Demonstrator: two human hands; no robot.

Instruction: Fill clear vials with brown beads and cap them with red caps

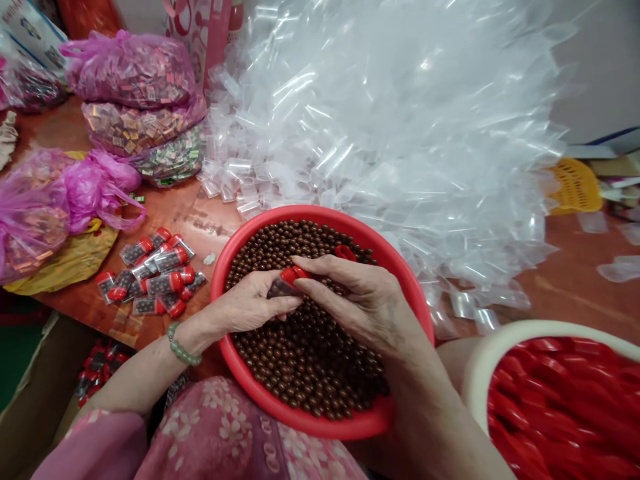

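two hands (250, 301) (373, 307), one held tube (280, 288) — two basins (305, 212) (550, 329), one bead bracelet (179, 351)

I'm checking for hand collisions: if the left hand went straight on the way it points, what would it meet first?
Most likely the right hand, which pinches the red cap of the small container in the left hand; depth is hard to judge here.
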